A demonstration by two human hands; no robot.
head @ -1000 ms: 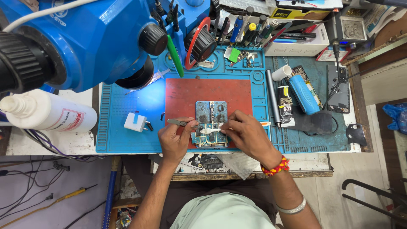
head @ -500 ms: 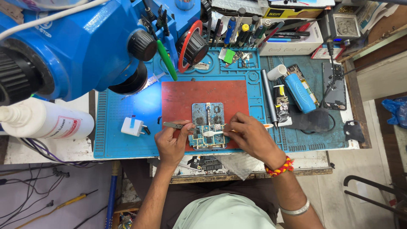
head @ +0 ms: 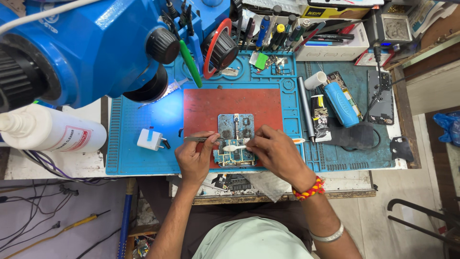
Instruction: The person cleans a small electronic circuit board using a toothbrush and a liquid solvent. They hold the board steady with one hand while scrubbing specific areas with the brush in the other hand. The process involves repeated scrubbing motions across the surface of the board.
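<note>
A small blue circuit board lies on a grey metal holder on the red pad of a blue work mat. My left hand grips metal tweezers, their tips pointing right at the board. My right hand holds a white brush whose head rests on the board; its handle end shows past the hand at the right.
A big blue microscope fills the upper left, with a white bottle below it. A white plug adapter sits left of the pad. A blue cylinder, a grey pen tool, a phone part and a tool rack lie right and behind.
Both hands stay at the board with only slight shifts. The view has drifted a little, so the bench sits lower and more to the right.
</note>
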